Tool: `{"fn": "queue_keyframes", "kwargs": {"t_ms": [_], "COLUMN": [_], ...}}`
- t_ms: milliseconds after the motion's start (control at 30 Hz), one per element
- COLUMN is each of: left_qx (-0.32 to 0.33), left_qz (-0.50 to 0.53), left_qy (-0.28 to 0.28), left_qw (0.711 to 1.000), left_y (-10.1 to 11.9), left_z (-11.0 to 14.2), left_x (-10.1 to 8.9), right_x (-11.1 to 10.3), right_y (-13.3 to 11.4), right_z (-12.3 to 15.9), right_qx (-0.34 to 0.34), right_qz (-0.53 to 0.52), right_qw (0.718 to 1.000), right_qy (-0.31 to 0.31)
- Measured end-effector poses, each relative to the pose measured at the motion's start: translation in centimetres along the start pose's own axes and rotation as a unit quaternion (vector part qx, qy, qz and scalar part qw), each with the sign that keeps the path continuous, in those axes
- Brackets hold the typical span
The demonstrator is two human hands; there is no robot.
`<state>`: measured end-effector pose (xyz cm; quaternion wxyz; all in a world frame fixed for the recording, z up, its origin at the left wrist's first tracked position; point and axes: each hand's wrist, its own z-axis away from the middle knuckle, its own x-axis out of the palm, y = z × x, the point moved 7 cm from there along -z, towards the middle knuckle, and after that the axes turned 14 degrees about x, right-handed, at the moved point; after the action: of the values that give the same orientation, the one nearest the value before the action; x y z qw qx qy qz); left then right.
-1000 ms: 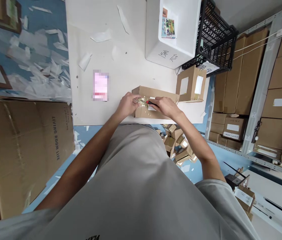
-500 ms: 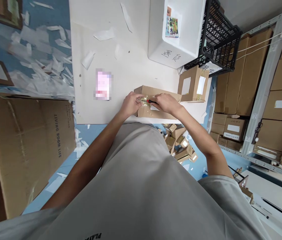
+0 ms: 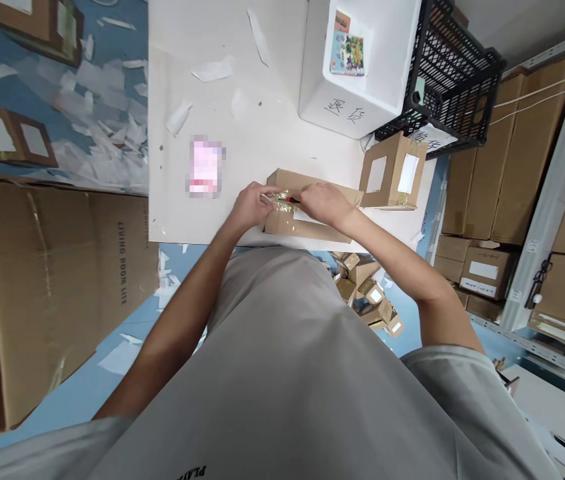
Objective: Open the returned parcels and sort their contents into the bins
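A long cardboard box [image 3: 307, 230] lies near the table's front edge, with shiny clear tape [image 3: 282, 202] and a white label on its top. My left hand [image 3: 253, 205] grips the box's left end, fingers at the taped seam. In my right hand [image 3: 326, 202] is a slim black-and-red knife [image 3: 291, 199], gripped with the fingers closed. Its red part shows at the tape; my fingers hide most of the handle. The tape looks loosened and crumpled around the knife's tip.
A smaller cardboard box [image 3: 377, 175] stands right of the long one. Behind are a white bin [image 3: 335, 110] holding picture packs and a black crate [image 3: 455, 80]. Paper scraps [image 3: 212, 69] lie on the white table [image 3: 262, 147]. Small boxes [image 3: 362, 280] are heaped on the floor below.
My right hand and the knife have moved slightly left along the tape. My left hand has shifted a little left too. The tape is more crumpled, and the view has tilted slightly.
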<state>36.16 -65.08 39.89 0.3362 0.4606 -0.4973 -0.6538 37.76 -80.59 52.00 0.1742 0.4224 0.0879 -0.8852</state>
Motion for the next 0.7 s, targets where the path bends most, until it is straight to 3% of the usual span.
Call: {"fn": "queue_keyframes", "kwargs": {"t_ms": [233, 500, 700], "left_qx": [-0.019, -0.057, -0.088], "left_qz": [-0.022, -0.066, -0.099], "left_qy": [0.022, 0.063, 0.079], "left_qw": [0.999, 0.994, 0.988], "left_y": [0.2, 1.4, 2.1], "left_z": [0.4, 1.1, 1.5], "left_x": [-0.3, 0.6, 0.8], "right_x": [2.1, 5.7, 6.9], "right_y": [5.2, 14.3, 17.6], "right_z": [1.7, 7.6, 11.5], "right_qx": [0.049, 0.12, 0.142], "right_qz": [0.034, 0.063, 0.063], "right_qw": [0.998, 0.987, 0.981], "right_qy": [-0.009, -0.084, -0.115]}}
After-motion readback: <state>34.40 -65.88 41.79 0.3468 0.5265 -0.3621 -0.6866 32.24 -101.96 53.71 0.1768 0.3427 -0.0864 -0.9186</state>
